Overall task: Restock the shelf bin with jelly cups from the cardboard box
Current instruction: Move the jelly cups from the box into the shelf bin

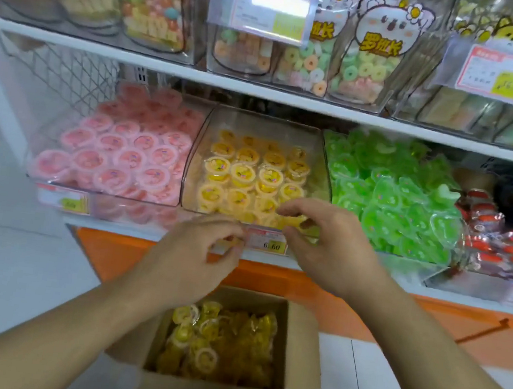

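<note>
Two bare hands are reaching forward in the head view, toward the front of a clear shelf bin that is sitting in the middle of the lower shelf. The left hand is hovering just below the bin's front lip, its fingers curling inward with the tips drawn close to the thumb; blur is making it hard to tell whether anything is pinched there. The right hand is arching over the bin's front edge, fingers bent and spread above the nearest cups, thumb lying under them by the price tag; whether it is gripping a cup cannot be told either. Yellow jelly cups are lying in rows inside the bin, lids up, filling it from the back wall to the front. More yellow jelly cups are lying loose and jumbled in the open cardboard box, which is standing on the floor right below the hands, in front of the orange base of the shelving. Pink jelly cups are filling the bin to the left, and green heart-shaped cups are piling up in the bin to the right, with red-lidded packs farther right still. Bags of ring-shaped gummies are standing in clear holders on the upper shelf, behind hanging price labels.
</note>
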Demonstrator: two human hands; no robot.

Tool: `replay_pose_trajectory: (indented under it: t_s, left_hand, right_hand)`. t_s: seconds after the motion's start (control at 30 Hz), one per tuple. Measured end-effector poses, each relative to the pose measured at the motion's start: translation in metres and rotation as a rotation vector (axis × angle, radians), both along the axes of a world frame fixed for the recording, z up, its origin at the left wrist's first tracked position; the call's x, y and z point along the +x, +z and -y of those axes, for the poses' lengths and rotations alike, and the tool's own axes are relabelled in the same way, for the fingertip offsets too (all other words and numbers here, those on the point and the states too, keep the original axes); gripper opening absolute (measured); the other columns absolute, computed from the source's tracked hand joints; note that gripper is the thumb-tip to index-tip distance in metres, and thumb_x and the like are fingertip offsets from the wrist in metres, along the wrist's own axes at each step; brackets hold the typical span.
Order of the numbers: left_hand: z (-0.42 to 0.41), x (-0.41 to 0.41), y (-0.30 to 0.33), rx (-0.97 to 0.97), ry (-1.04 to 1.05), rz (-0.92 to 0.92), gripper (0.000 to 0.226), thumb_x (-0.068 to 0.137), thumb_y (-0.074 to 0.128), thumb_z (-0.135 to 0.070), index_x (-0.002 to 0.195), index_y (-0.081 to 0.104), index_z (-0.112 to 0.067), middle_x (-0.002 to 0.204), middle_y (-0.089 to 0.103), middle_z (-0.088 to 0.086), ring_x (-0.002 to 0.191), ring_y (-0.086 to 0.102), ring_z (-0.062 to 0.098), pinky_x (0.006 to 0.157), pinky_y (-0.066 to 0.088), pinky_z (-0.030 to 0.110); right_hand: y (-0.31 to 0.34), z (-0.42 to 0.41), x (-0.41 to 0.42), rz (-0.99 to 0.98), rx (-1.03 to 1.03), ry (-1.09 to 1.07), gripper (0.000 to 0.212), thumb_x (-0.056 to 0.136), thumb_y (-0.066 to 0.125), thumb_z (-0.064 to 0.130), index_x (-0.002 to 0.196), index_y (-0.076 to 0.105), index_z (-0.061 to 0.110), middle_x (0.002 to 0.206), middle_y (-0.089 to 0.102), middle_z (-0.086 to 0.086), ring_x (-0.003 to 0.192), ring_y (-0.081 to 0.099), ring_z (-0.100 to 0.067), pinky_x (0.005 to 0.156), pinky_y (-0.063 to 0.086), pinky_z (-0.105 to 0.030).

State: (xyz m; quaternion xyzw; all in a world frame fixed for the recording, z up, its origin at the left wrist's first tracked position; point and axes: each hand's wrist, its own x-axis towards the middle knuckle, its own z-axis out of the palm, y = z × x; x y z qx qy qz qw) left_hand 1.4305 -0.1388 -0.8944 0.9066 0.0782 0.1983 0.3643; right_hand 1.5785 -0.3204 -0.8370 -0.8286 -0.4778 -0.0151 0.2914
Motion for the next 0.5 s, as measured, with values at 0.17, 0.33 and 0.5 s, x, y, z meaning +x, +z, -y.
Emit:
replay_pose_trajectory:
  t_s: [0.17, 0.33, 0.5]
  left_hand:
    - [-0.002, -0.045, -0.077, 0.019, 0.073, -0.316, 0.022, 0.092, 0.061, -0.042, 0.112, 0.071, -0.038, 0.102, 0.063, -0.023, 0.093, 0.061, -0.001, 0.083, 0.052, 0.026]
    - [-0.020, -0.079, -0.144, 0.025, 0.153, -0.487, 0.042, 0.090, 0.070, -0.030, 0.132, 0.067, -0.027, 0.136, 0.057, -0.011, 0.131, 0.049, 0.015, 0.112, 0.037, 0.027]
    - [-0.037, -0.088, -0.191, -0.126, 0.168, -0.538, 0.069, 0.097, 0.065, -0.043, 0.159, 0.037, -0.031, 0.161, 0.032, -0.017, 0.145, 0.037, 0.010, 0.121, 0.036, 0.033]
  right_hand:
    - [-0.060, -0.009, -0.050, -0.104, -0.267, 0.148, 0.027, 0.091, 0.067, 0.020, 0.118, 0.072, 0.024, 0.114, 0.071, 0.005, 0.103, 0.061, -0.012, 0.091, 0.050, -0.029]
    - [-0.139, -0.023, -0.065, -0.291, -0.538, 0.191, 0.039, 0.095, 0.065, 0.020, 0.133, 0.064, 0.031, 0.131, 0.066, 0.007, 0.119, 0.059, -0.010, 0.106, 0.049, -0.028]
    - [-0.215, -0.052, -0.066, -0.464, -0.618, 0.147, 0.070, 0.091, 0.073, 0.031, 0.154, 0.044, 0.039, 0.157, 0.046, 0.008, 0.146, 0.040, -0.013, 0.124, 0.033, -0.037]
